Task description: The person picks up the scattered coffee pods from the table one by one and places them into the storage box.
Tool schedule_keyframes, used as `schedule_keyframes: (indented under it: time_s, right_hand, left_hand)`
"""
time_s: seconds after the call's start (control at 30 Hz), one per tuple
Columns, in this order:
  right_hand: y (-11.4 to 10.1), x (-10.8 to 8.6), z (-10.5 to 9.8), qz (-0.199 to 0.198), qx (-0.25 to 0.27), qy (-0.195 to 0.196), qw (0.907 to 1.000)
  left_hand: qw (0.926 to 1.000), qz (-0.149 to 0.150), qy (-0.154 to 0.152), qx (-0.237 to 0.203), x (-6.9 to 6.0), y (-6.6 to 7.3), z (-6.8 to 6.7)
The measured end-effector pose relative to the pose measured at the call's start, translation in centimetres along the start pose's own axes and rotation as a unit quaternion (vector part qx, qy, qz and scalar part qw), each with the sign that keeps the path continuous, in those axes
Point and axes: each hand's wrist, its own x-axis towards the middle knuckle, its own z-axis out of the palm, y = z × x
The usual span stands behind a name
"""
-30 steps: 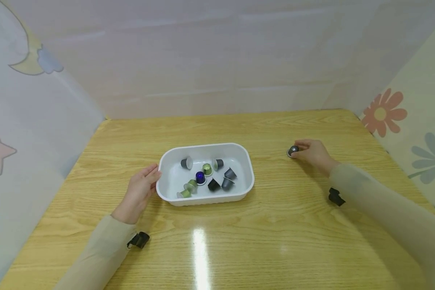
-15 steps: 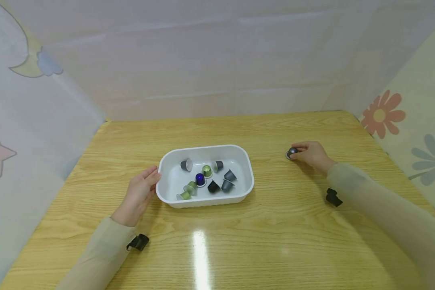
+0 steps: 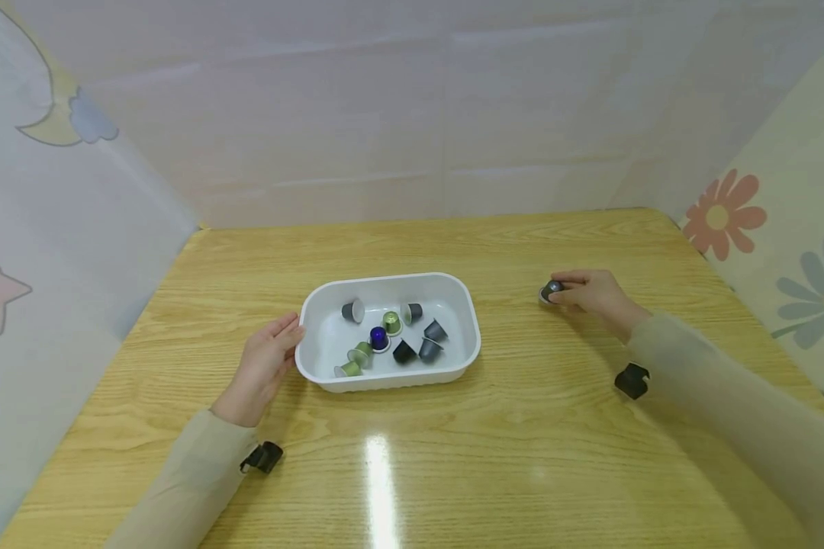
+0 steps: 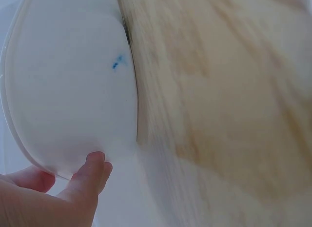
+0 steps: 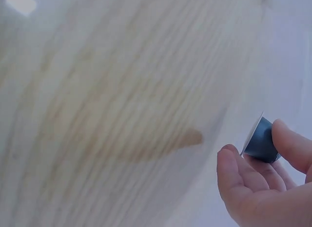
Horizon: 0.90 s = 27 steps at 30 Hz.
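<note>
At the left end of a white plastic tray [image 3: 323,375], my left hand [image 3: 257,370] holds the edge. In the left wrist view, fingertips [image 4: 95,158] press the outer wall while another digit lies at the rim. Right of the tray, my right hand [image 3: 593,296] pinches a dark grey coffee capsule [image 3: 554,288] between thumb and fingers. The right wrist view shows this capsule [image 5: 262,141] tilted, its pale lid side toward the fingertips. Inside the tray lie several capsules: a blue one [image 3: 378,338], green ones [image 3: 391,322], a black one [image 3: 404,351] and grey ones [image 3: 436,331].
Both hands work over a wooden table [image 3: 522,457]. A pale fabric wall [image 3: 412,152] stands behind it, and printed side panels rise left and right. Each sleeve carries a small black wrist mount [image 3: 632,380] on the underside.
The right hand, with the dark grey capsule, has shifted slightly left. The left hand and the tray stay where they were.
</note>
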Motion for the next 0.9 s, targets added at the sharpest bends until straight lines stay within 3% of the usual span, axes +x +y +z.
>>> schedule_keyframes:
  time_s: [0.4, 0.9]
  right_hand:
    - [-0.8, -1.0, 0.4, 0.003, 0.023, 0.014, 0.9996]
    - [-1.6, -3.1, 1.2, -0.040, 0.097, 0.011, 0.9944]
  left_hand:
    - [1.0000, -0.003, 0.004, -0.002, 0.1, 0.0, 0.1]
    - [1.0000, 0.004, -0.005, 0.008, 0.0, 0.2, 0.2]
